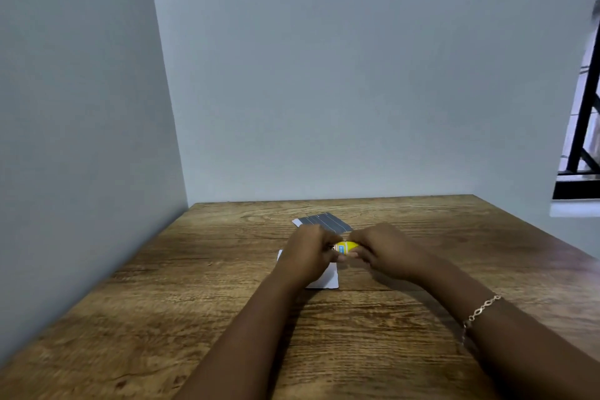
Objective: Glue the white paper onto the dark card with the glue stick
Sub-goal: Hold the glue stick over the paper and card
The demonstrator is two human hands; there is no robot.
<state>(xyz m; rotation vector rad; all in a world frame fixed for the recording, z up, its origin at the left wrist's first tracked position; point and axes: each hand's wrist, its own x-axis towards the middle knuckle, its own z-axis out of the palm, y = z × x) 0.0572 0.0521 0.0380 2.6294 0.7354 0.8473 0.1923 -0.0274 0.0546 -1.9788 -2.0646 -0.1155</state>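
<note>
The glue stick (pixel 344 247), a short yellow tube with a blue and white label, is held level between both hands just above the counter (pixel 194 302). The left hand (pixel 310 252) is curled round its left end and the right hand (pixel 388 252) round its right end, so only the middle of the tube shows (whether the cap is on or off cannot be told, since both ends are hidden by the fingers and the hands are slightly blurred). The white paper (pixel 326 279) lies flat on the counter under the left hand and wrist, with its near right corner and a sliver of its left edge showing. The dark card (pixel 326 222) lies flat just beyond the hands, apart from the paper. It is grey with thin pale lines across it and has a white patch at its left corner. A thin chain bracelet (pixel 480 310) sits on the right forearm. The counter is brown wood with a strong grain and is pushed into a corner of the room, where a plain pale grey wall (pixel 324 75) rises behind it and another on its left. At the far right edge a window (pixel 584 140) with black bars shows above a white sill.
</note>
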